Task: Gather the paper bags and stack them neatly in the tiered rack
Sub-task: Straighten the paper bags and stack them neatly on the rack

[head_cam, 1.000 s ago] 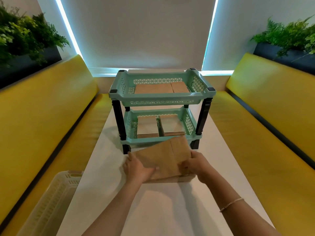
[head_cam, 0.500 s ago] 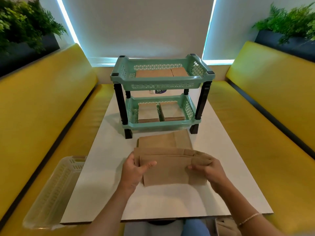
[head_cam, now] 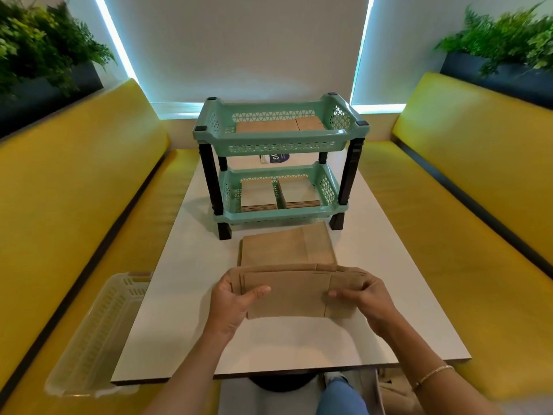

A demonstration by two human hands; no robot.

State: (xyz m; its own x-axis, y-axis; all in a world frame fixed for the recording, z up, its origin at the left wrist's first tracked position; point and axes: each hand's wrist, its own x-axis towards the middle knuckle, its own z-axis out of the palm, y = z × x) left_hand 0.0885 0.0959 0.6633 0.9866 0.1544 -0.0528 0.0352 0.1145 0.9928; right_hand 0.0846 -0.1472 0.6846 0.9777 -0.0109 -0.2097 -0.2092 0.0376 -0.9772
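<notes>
**Two hands, one bundle to square up**

Both hands pinch a bundle of paper bags above the table: our left hand grips its 9 o'clock end, thumb on the near face, and our right hand grips the 3 o'clock end the same way. We hold the bundle on edge, long axis running 9 to 3, its broad face toward us.

To do this step well, we judge the edges should be tapped level on the table before loading (a few bags look stepped at the left end), with even pressure from both thumbs so nothing fans out.

At 12 o'clock, just beyond the bundle, another stack of bags lies flat. Farther at 12 stands the tiered rack; both tiers already hold bags. At 8 o'clock a pale plastic basket sits on the yellow bench.
</notes>
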